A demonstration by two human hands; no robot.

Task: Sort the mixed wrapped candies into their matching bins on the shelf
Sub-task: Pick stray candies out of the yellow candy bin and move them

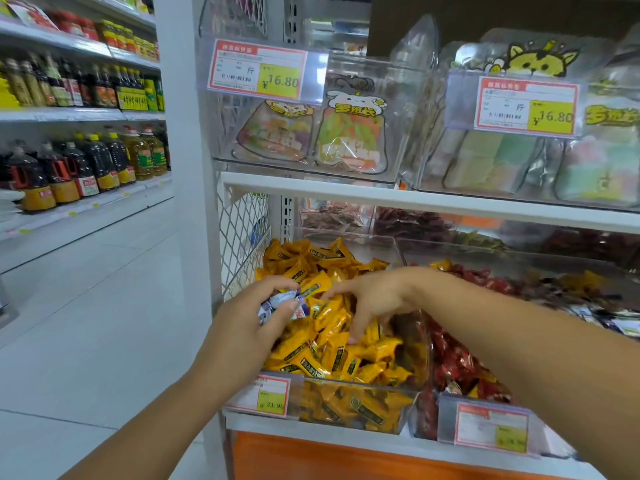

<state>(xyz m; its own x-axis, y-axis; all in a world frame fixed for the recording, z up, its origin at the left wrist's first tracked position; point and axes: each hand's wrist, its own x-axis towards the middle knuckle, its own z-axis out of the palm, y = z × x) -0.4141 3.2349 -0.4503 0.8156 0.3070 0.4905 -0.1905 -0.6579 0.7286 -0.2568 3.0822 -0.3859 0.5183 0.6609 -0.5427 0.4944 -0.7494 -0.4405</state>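
Note:
A clear bin (410, 398) on the lower shelf is heaped with yellow wrapped candies (332, 337). My left hand (252, 320) hovers at the bin's left side and grips a few white-and-purple wrapped candies (280, 304). My right hand (370, 299) reaches into the same bin with fingers spread, its thumb touching the yellow wrappers. To the right stands a bin of red wrapped candies (457, 362) with some yellow ones mixed in. Further right lie white-and-dark wrapped candies (609, 320).
The upper shelf (346, 188) carries clear bins of bagged sweets (349, 140) with price tags (258, 69). A wire mesh panel (239, 237) closes the shelf's left end. Across the tiled aisle (97, 306) stand shelves of bottles (86, 161).

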